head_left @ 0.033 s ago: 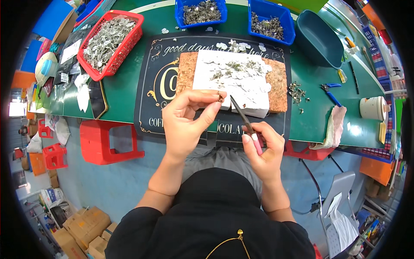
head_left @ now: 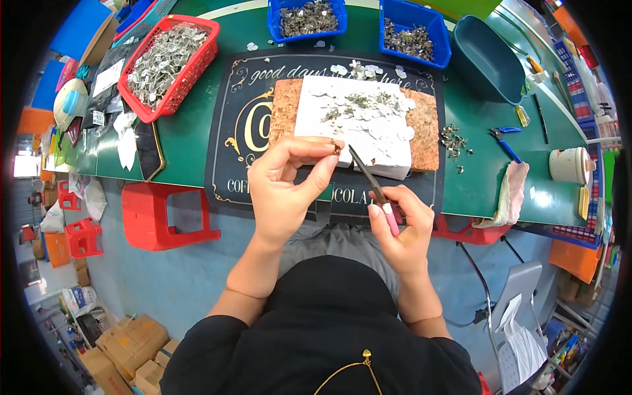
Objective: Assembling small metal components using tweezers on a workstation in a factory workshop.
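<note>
My left hand (head_left: 286, 184) pinches a small brownish metal piece (head_left: 337, 149) between thumb and forefinger, above the near edge of a white block (head_left: 395, 172). In my right hand (head_left: 405, 230) is a slim dark pointed tool (head_left: 367, 174) with a pink handle; whether it is a pair of tweezers I cannot tell. Its tip is just right of the metal piece; whether they touch is unclear. Many small flat whitish and silvery pieces (head_left: 368, 108) lie across the top of the block, which rests on a brown cork-like slab (head_left: 422, 131).
A dark printed mat (head_left: 227, 131) lies on the green table (head_left: 553, 131). Around it stand a red basket (head_left: 172, 99) of pieces, two blue bins (head_left: 306, 37), and a teal tub (head_left: 487, 59). Blue-handled pliers (head_left: 507, 143), a cloth (head_left: 512, 191) and a white canister (head_left: 567, 164) sit at right.
The tip of the dark tool in my right hand has shifted slightly left, closer to the metal piece. My left hand looks almost still.
</note>
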Demonstrator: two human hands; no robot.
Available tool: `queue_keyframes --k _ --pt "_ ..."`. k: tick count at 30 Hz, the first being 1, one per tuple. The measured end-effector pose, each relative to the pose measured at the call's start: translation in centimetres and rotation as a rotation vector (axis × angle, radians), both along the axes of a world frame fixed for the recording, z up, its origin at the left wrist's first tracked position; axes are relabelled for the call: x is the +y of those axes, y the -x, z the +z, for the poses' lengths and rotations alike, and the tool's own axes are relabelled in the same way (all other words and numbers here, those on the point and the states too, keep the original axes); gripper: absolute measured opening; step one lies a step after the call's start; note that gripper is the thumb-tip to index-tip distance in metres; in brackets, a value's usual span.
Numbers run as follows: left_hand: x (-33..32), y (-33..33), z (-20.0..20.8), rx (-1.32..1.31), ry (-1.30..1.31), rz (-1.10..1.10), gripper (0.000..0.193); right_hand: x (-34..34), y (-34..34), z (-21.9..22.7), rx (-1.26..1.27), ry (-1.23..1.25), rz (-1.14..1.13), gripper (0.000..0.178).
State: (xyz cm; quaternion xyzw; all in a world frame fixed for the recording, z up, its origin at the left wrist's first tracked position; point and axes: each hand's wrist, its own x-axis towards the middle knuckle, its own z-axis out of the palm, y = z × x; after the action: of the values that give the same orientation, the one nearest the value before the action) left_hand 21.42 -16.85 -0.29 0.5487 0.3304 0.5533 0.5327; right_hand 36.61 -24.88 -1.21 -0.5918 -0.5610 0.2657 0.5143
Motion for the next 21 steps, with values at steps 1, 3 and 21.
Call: queue_keyframes --k 1,3,21 --pt "0.01 0.04 0.09 0.0 0.001 0.003 0.016 0.09 0.11 -0.02 0.0 0.001 0.003 0.013" --pt "0.05 0.09 0.42 0.209 -0.199 0.079 0.016 0.22 0.23 -0.01 -0.027 -0.023 -0.005 0.013" --pt "-0.14 -0.03 -0.21 0.158 -0.192 -0.001 0.019 0.21 0.26 -0.51 -0.013 0.016 -0.02 0.01"
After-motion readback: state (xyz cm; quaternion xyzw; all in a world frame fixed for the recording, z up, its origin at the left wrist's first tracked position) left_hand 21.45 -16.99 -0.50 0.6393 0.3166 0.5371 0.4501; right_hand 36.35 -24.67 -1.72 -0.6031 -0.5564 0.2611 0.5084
